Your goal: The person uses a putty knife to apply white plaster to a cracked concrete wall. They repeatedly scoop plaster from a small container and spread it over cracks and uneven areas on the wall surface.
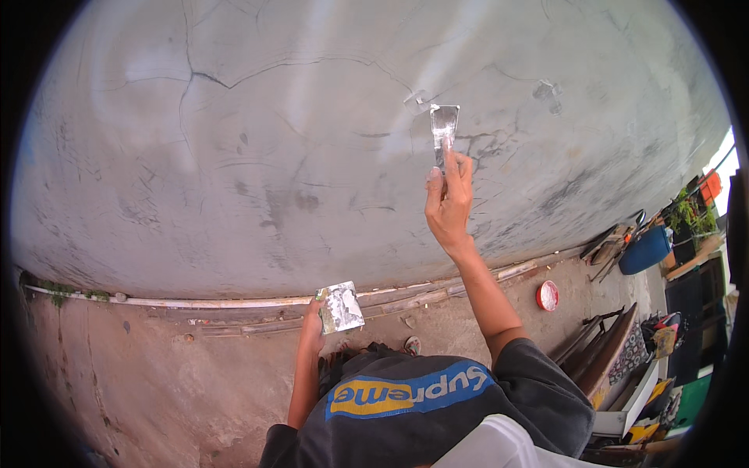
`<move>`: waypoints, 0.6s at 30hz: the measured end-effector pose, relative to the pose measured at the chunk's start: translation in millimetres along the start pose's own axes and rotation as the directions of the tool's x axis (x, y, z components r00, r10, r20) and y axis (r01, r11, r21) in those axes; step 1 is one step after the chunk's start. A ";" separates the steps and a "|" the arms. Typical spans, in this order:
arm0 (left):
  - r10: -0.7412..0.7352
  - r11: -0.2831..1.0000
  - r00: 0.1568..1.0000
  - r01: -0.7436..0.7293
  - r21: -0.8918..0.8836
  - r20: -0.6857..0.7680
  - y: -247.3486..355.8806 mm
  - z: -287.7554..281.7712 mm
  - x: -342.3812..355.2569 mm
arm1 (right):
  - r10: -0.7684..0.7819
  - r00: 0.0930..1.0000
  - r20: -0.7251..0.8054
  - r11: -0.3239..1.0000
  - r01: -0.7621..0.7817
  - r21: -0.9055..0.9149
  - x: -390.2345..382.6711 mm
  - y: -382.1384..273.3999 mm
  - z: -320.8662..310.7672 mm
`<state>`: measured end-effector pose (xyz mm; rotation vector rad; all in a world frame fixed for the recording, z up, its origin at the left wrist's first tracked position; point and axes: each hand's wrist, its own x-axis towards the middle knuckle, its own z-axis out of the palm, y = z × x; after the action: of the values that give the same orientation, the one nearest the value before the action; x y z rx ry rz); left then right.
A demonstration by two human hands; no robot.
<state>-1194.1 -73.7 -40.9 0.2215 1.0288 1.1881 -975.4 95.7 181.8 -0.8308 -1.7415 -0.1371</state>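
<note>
Putty knife [445, 117]: right hand [450, 204], fingers closed round it, one laid lengthwise, apparently for steadiness; tip at cracked grey wall [312, 148], contact unclear. White-smeared square plate [342, 306]: left hand [313, 318], fingers gripping left edge, seemingly keeping its face clear.

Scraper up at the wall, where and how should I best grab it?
The scraper is probably best gripped by its narrow lower end, from below, as the right hand does: its wide blade points upward before the wall, smeared white, and tapers toward that hand.
</note>
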 end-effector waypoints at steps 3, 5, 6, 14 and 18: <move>0.019 0.999 0.999 -0.018 0.032 -0.030 4.1 -4.8 0.3 | 0.167 0.981 -0.101 0.971 -0.146 0.188 -9.2 -24.2 52.3; -0.003 0.994 0.999 0.007 0.105 -0.036 8.4 -4.4 1.2 | 0.211 0.962 -0.174 0.959 -0.169 0.228 -7.4 -28.5 62.6; -0.013 0.991 0.999 0.019 0.134 -0.045 9.2 -7.1 1.6 | 0.218 0.953 -0.212 0.959 -0.168 0.229 -2.5 -29.1 66.2; -0.040 0.992 0.995 0.051 0.113 -0.095 -2.1 -30.4 9.1 | 0.261 0.945 -0.196 0.961 -0.235 0.147 11.7 -9.2 54.3; -0.046 0.989 0.997 0.054 0.139 -0.062 10.3 -14.5 2.8 | 0.383 0.922 -0.053 0.916 -0.372 0.150 -22.6 -28.6 37.9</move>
<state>-1211.8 -72.3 -44.0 0.2710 1.1642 1.0828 -1020.2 82.5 157.6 -1.0286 -1.4651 0.2048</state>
